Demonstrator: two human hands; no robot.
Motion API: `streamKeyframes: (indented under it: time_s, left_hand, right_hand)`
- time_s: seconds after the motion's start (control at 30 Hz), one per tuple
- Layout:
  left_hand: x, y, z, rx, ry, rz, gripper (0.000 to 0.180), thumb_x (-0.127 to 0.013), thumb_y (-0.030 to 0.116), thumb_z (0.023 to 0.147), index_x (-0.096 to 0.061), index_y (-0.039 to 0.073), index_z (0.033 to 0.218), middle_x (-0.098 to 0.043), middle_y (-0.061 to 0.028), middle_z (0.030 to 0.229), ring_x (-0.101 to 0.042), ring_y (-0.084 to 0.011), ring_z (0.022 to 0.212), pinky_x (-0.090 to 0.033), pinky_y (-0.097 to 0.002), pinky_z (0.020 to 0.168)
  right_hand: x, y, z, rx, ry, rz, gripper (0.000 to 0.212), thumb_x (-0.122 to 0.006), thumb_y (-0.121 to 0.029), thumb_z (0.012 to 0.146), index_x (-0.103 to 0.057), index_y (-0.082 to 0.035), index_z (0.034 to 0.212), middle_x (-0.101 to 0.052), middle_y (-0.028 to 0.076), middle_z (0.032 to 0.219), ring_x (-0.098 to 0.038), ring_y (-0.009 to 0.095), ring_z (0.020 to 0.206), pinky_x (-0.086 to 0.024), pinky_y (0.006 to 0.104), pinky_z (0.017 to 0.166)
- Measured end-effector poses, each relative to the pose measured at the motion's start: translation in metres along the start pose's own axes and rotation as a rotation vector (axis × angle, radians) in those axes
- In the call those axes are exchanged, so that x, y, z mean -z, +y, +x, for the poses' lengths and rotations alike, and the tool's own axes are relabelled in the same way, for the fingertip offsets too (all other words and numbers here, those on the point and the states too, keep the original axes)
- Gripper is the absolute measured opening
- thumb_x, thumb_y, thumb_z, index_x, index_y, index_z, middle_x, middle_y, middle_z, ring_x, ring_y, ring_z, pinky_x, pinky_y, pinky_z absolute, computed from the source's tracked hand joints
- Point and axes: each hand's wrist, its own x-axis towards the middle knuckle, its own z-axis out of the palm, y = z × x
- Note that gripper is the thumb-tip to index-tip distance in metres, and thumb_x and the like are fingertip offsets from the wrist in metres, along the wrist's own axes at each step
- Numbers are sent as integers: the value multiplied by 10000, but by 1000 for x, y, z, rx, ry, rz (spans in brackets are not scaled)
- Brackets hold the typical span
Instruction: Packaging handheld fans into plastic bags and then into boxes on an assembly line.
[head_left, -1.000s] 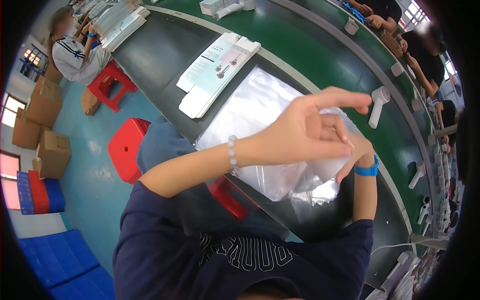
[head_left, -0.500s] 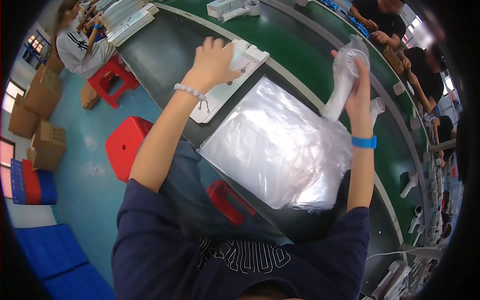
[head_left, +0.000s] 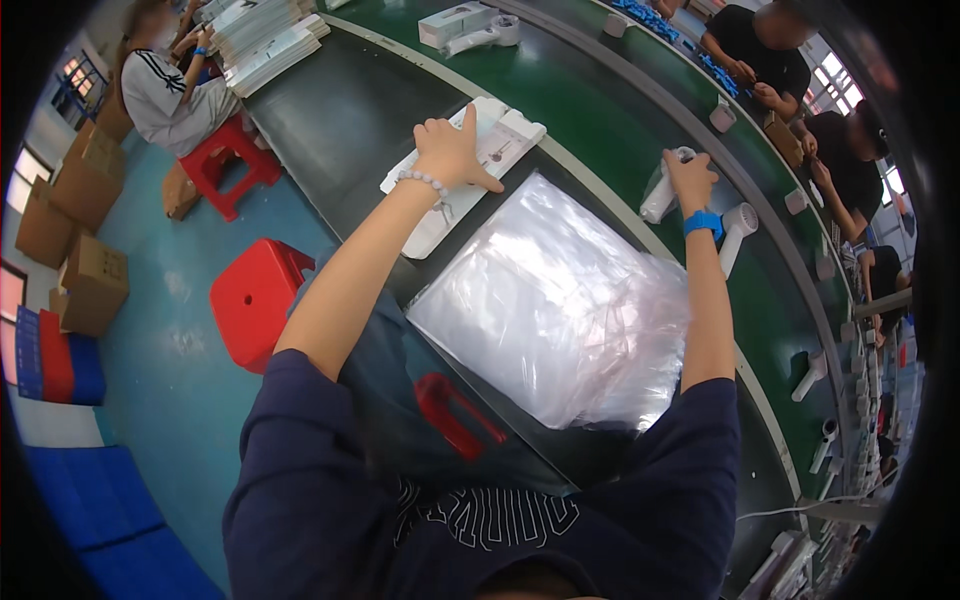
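The left hand is spread wide over the stack of flat boxes on the worktop; whether it touches them is unclear. The right hand has its fingers splayed around the head of a bagged handheld fan, which lies on the green belt; I cannot tell whether they grip it. A loose hold on slick plastic could let the fan slip or roll, and if the belt runs, it could carry the fan out of reach or against the bare fan just beside it. The plastic bags between the arms could slide if a forearm brushes them. The top box bears small pictures and print, partly covered by the left hand; pale outlined letters cross the dark shirt.
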Motion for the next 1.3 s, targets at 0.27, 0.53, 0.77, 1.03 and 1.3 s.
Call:
streamKeyframes:
  time_s: [0.27, 0.53, 0.77, 1.03, 1.3]
  left_hand:
    - [-3, -7, 1, 47, 23, -122, 1379, -799, 660, 427, -159, 59, 1490, -498, -285, 1207, -535, -408, 1033, -342, -448, 876]
    - [8, 3, -11, 59, 105, -50, 1305, -803, 609, 480, -181, 44, 1478, -490, -278, 1212, -514, -403, 1047, -327, -464, 861]
    - [39, 71, -82, -603, 760, -328, 1105, -803, 342, 496, -291, 148, 1455, -390, -198, 1316, -379, -362, 1171, -252, -530, 982]
    - [48, 83, -103, -740, 885, -390, 954, -796, 166, 510, -429, 174, 1390, -460, -141, 1283, -442, -333, 1126, -346, -426, 951]
    - [54, 80, -108, -822, 817, -767, 352, -727, -45, 639, -692, 50, 976, -691, -83, 834, -636, -212, 652, -499, -266, 588]
  right_hand:
    - [34, -15, -38, 280, 263, -112, 840, -557, -673, 782, -441, -24, 1302, -450, 287, 1233, -436, 452, 1196, -410, 511, 929]
    - [108, -11, -110, 391, 269, 283, 565, -500, -496, 920, -516, -50, 1267, -484, 232, 1264, -468, 330, 1194, -392, 418, 956]
    - [160, -21, -159, 964, 19, 518, 372, -625, -203, 861, -607, -135, 1226, -515, 109, 1239, -503, 240, 1154, -400, 333, 934]
    - [159, -29, -174, 899, -73, 602, 467, -661, -128, 811, -585, -129, 1272, -496, 97, 1280, -510, 230, 1159, -448, 305, 869]
    - [155, -41, -190, 705, -103, 1317, 713, -744, -236, 758, -375, -50, 1338, -530, 140, 1166, -557, 242, 1076, -480, 319, 842]
